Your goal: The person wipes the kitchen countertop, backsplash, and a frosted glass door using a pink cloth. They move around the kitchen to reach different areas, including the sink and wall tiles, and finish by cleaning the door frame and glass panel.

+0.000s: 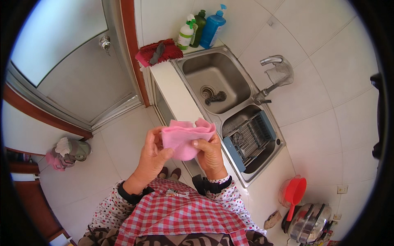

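A folded pink cloth [184, 141] is held up in front of me, level with the counter's front edge. My left hand [155, 155] grips its left side, the thumb in front and the fingers behind. On its right side my right hand [211, 153] pinches it, the thumb pressed on the front face. Some fingers of both hands are hidden behind the cloth. Just beyond it lies the stainless-steel double sink [217, 117]. A dark scouring pad [216, 97] rests beside the drain in the far basin.
A grey-blue drain rack [250, 138] holding a wire scrubber [238, 140] spans the near basin. A faucet [264, 95] rises at the wall. Several bottles [200, 29] and a red cloth [161, 52] stand or lie at the back. A red ladle [295, 192] and metal pots [309, 221] are at right.
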`<act>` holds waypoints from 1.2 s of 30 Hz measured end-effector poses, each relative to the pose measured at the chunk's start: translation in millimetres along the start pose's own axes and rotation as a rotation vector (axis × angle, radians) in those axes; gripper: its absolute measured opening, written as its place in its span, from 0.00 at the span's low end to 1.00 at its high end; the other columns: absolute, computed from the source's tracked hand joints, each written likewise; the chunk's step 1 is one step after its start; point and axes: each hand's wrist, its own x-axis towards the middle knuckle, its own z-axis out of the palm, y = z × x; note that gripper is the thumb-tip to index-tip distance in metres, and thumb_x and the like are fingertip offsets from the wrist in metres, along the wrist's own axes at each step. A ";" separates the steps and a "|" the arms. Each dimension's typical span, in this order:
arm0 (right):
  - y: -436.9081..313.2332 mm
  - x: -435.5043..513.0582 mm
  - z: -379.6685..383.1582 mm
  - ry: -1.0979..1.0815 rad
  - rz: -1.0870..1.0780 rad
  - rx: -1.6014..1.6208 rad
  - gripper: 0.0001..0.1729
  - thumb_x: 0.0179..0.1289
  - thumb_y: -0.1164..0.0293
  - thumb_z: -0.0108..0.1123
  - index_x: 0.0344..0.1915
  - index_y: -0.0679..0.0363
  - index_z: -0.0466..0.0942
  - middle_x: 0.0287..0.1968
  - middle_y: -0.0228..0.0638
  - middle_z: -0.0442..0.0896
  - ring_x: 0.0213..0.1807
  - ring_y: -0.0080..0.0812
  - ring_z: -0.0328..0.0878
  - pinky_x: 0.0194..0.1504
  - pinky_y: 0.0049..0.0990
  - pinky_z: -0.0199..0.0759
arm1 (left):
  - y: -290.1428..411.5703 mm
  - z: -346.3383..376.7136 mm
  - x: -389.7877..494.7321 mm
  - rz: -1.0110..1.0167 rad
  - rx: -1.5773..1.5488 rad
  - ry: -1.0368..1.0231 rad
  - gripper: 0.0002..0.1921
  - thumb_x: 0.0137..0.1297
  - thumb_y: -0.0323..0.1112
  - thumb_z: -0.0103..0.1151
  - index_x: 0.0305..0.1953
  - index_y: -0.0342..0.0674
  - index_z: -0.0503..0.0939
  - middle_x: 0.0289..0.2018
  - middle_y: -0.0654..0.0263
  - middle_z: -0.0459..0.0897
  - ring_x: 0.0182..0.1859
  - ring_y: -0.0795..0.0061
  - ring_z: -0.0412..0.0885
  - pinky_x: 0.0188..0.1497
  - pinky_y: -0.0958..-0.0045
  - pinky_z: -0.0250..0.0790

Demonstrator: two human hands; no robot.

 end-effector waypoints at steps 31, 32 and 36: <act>-7.9 9.1 -27.8 -0.184 0.041 -0.341 0.23 0.67 0.67 0.67 0.57 0.68 0.77 0.48 0.45 0.85 0.50 0.36 0.82 0.52 0.33 0.77 | 27.2 16.7 22.2 -0.113 0.073 0.105 0.37 0.71 0.31 0.63 0.76 0.45 0.56 0.55 0.54 0.80 0.53 0.68 0.81 0.56 0.66 0.76; -4.8 13.5 -21.5 -0.138 0.007 -0.300 0.25 0.67 0.67 0.67 0.58 0.70 0.76 0.47 0.39 0.86 0.48 0.28 0.81 0.50 0.25 0.76 | 13.8 8.3 15.6 -0.246 0.008 0.099 0.40 0.71 0.31 0.64 0.78 0.46 0.52 0.56 0.52 0.80 0.53 0.67 0.81 0.57 0.66 0.76; 10.0 39.3 -6.4 0.005 -0.043 -0.611 0.25 0.69 0.68 0.63 0.61 0.71 0.74 0.49 0.40 0.86 0.48 0.29 0.81 0.50 0.27 0.76 | -27.9 -28.4 18.2 -0.401 0.092 0.088 0.43 0.70 0.33 0.65 0.79 0.45 0.51 0.58 0.52 0.79 0.54 0.67 0.82 0.57 0.65 0.76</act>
